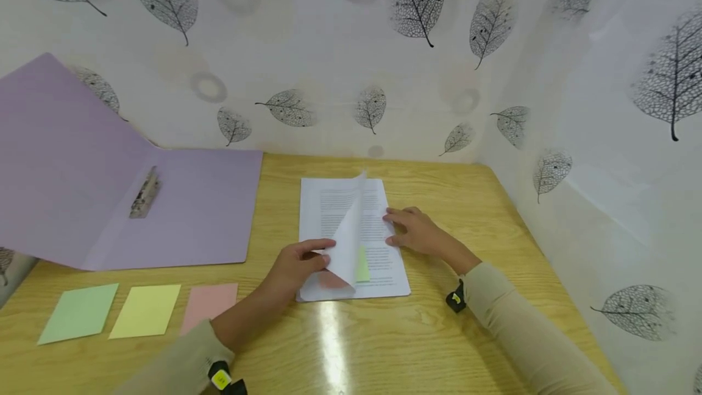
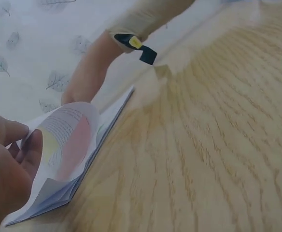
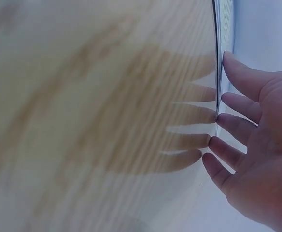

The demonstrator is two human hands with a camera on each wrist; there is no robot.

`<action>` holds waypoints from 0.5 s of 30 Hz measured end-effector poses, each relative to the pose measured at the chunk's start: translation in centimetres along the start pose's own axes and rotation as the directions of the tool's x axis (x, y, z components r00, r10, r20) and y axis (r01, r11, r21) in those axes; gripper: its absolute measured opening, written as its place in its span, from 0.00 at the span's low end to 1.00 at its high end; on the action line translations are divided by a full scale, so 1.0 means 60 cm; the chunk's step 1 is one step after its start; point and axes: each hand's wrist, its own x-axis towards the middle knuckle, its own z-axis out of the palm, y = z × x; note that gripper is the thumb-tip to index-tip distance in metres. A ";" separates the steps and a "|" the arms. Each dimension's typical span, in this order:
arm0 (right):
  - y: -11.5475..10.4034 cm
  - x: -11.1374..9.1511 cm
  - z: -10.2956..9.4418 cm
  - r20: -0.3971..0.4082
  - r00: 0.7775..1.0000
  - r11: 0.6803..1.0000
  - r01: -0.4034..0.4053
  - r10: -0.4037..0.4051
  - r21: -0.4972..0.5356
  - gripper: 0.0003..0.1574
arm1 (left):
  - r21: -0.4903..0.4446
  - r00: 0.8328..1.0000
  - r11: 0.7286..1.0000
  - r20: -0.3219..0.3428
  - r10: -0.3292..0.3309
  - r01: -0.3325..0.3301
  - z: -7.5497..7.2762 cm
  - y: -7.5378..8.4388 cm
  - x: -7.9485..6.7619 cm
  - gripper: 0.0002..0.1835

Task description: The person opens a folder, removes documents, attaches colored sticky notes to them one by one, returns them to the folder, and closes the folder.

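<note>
A stack of printed paper (image 1: 384,288) lies on the wooden table in front of me. My left hand (image 1: 285,274) pinches the left edge of its lifted top sheet (image 1: 347,249), which curls up and over toward the right. In the left wrist view, a pink note (image 2: 78,147) and a yellow note (image 2: 49,142) show on the curled sheet's printed side. A green note (image 1: 362,265) shows on the page beneath. At the stack's right edge, my right hand (image 1: 419,231) rests with fingers spread; its fingertips (image 3: 217,162) touch the edge and tabletop.
An open purple folder (image 1: 203,212) with a metal clip (image 1: 145,194) lies at the left, its cover raised against the wall. Before it sit green (image 1: 79,313), yellow (image 1: 145,311) and pink (image 1: 208,305) note pads in a row. Leaf-patterned walls border the back and right.
</note>
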 end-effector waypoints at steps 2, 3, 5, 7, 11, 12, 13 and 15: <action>0.001 -0.002 -0.003 -0.006 1.000 1.000 0.006 -0.006 0.018 0.37 | 0.073 0.999 0.997 0.037 0.029 -0.032 0.008 -0.005 0.005 0.19; 0.002 -0.002 -0.003 -0.008 1.000 0.999 0.006 -0.006 0.033 0.37 | 0.110 0.997 0.993 0.059 0.043 -0.050 0.011 -0.009 0.008 0.19; 0.005 -0.001 -0.004 -0.017 1.000 0.996 0.018 -0.017 0.082 0.37 | 0.175 0.991 0.980 0.109 0.075 -0.093 0.016 -0.015 0.012 0.19; 0.010 0.002 -0.005 -0.029 0.999 0.990 0.019 -0.015 0.140 0.37 | 0.224 0.983 0.964 0.152 0.107 -0.140 0.020 -0.020 0.015 0.19; 0.019 0.005 -0.008 -0.045 0.999 0.967 -0.010 0.022 0.256 0.36 | 0.272 0.969 0.942 0.204 0.141 -0.195 0.023 -0.022 0.015 0.21; 0.020 0.005 -0.009 -0.044 0.998 0.961 -0.029 0.042 0.275 0.36 | 0.284 0.967 0.937 0.210 0.147 -0.204 0.023 -0.022 0.015 0.21; 0.020 0.003 -0.010 -0.046 0.998 0.956 -0.037 0.053 0.293 0.36 | 0.293 0.966 0.933 0.210 0.149 -0.208 0.024 -0.022 0.015 0.20; 0.020 0.001 -0.012 -0.044 0.996 0.947 -0.056 0.074 0.317 0.36 | 0.296 0.963 0.929 0.218 0.159 -0.221 0.025 -0.021 0.015 0.20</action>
